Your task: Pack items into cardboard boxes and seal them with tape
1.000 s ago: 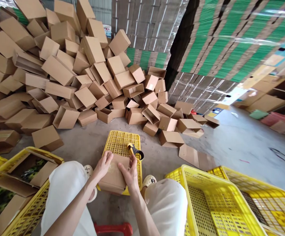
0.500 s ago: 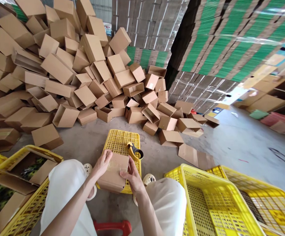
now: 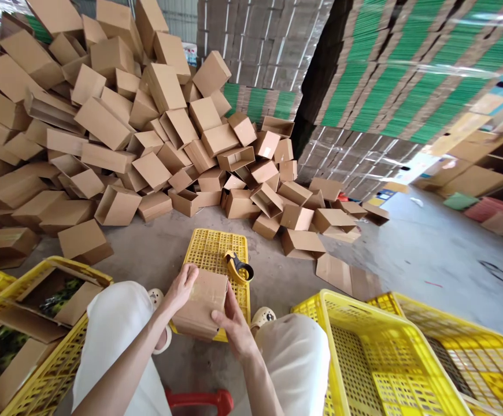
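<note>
Between my hands is a closed cardboard box (image 3: 202,300), resting on an upturned yellow plastic crate (image 3: 203,245). My left hand (image 3: 185,287) grips the box at its far left edge, fingers bent over the side. On the right side, my right hand (image 3: 233,316) holds it, thumb on the top face and fingers along the side wall. Clear tape shows faintly across the top. Just beyond my right hand, a yellow and black tape dispenser (image 3: 237,268) lies on the crate. The underside of the box is hidden.
Many cardboard boxes (image 3: 104,124) are heaped ahead and left. A yellow crate (image 3: 50,375) at my left holds open boxes with dark green contents. Yellow crates (image 3: 364,323) stand at my right. Stacked flat cardboard (image 3: 377,69) rises behind. A red stool (image 3: 199,398) is below me.
My right hand has shifted very slightly along the box's right side. The box and my left hand stay nearly in place, and the view has drifted a little.
</note>
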Motion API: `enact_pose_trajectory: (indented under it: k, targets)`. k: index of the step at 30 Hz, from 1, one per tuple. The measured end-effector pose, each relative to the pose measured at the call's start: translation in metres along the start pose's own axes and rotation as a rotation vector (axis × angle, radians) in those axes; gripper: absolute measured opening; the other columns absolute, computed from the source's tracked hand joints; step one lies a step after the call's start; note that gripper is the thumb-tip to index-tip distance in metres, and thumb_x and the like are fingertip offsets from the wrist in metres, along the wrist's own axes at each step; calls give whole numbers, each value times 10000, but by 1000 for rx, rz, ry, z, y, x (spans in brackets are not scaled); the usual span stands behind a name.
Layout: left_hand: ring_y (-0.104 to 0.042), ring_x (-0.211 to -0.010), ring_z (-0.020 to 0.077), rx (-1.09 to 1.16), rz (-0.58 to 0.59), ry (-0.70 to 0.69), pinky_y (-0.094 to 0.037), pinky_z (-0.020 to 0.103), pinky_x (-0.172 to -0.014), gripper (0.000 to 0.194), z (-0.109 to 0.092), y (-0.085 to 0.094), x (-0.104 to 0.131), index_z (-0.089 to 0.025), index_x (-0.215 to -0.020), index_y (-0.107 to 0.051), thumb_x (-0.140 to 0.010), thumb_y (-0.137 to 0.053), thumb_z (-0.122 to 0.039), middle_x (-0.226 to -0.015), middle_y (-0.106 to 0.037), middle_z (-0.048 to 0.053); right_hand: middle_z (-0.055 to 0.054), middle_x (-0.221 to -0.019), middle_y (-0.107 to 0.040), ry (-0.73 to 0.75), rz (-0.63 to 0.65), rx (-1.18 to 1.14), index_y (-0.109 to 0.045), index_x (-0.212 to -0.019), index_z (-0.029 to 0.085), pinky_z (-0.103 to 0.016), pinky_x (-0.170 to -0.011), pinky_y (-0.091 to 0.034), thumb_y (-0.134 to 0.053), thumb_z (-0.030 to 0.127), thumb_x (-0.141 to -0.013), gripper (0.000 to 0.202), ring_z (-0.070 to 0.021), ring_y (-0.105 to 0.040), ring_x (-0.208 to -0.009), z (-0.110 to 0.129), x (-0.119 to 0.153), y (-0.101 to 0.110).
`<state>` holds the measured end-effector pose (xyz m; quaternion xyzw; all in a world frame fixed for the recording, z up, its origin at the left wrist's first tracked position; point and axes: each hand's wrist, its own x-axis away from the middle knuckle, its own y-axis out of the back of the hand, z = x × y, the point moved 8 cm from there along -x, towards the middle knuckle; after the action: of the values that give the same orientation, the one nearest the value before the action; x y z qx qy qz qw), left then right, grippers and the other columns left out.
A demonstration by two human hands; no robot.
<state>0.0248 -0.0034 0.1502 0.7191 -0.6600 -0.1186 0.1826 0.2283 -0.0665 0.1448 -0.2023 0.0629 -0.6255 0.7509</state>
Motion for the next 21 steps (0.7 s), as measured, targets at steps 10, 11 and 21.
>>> enact_pose_trajectory:
  k: [10,11,21]
  targets:
    - [-731,-1141,275,1,13,18,-530,403,-1029,304,2,-1,1,-291,-1115,-565,-1008,-452,-552,-1178,-770,73,-75,-1546,-637,-39,-124,81,-614,-1527,299,-587,-1223,-440,-883,676,-738,914,-375,-533,-1481,-3,-21,13]
    - [-730,-1145,272,8,14,17,-524,402,-1035,301,3,-2,2,-290,-1112,-561,-1009,-447,-549,-1188,-767,74,-77,-1547,-636,-24,-117,92,-613,-1528,306,-593,-1227,-431,-890,664,-737,911,-375,-531,-1482,-3,-21,15]
    - [-742,-1124,294,170,258,95,-574,390,-965,841,-5,-8,11,-235,-1387,-433,-750,-836,-608,-1303,-731,133,-91,-1545,-615,22,-110,379,-466,-1626,314,-520,-1167,-503,-864,503,-754,977,-333,-580,-1426,1,-33,14]
